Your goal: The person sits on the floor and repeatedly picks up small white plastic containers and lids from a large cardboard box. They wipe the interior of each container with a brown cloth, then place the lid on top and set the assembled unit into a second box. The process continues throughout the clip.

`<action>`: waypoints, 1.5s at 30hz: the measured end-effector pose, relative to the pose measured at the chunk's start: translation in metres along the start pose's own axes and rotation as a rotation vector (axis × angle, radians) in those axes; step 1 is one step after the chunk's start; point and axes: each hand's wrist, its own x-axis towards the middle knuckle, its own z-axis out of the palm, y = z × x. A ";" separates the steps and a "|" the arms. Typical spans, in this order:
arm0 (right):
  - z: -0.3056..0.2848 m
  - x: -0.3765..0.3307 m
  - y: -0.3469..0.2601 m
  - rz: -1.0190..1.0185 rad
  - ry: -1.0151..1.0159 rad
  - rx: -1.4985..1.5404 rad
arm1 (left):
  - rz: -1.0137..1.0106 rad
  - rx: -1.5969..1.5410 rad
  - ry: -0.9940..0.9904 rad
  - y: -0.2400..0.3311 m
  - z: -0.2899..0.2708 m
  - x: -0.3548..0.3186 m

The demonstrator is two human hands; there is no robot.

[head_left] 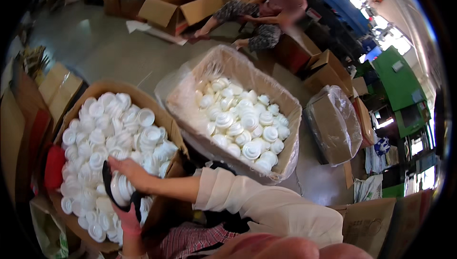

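Over the left carton, my right hand [131, 172] is closed at the upper end of a black curved strip [108, 187]. My left hand [128, 218] is closed at the strip's lower end, its fingers partly covered by black material. Between both hands sits a white ribbed plastic part [123, 188], with the strip bowed along its left side. Whether the strip is fixed to the part I cannot tell. Below and around my hands, many round white plastic parts [97, 137] fill the carton [102, 87] in a heap.
A plastic-lined carton [183, 99] of creamy white swirled parts [250, 121] stands to the right. Beyond it a person [271, 13] sits by an open carton [178, 9]. A bagged carton [333, 125] is at the right. Something red [55, 167] lies beside the left carton.
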 end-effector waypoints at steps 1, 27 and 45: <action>-0.001 0.000 0.001 -0.062 0.032 -0.067 | 0.025 -0.045 -0.001 0.003 0.004 0.003; 0.006 -0.026 -0.021 -0.625 -0.349 -0.953 | 0.249 -0.169 -0.150 0.012 -0.034 0.034; 0.008 -0.030 -0.014 -0.677 -0.252 -0.909 | -0.073 -0.644 -0.271 0.000 -0.041 0.031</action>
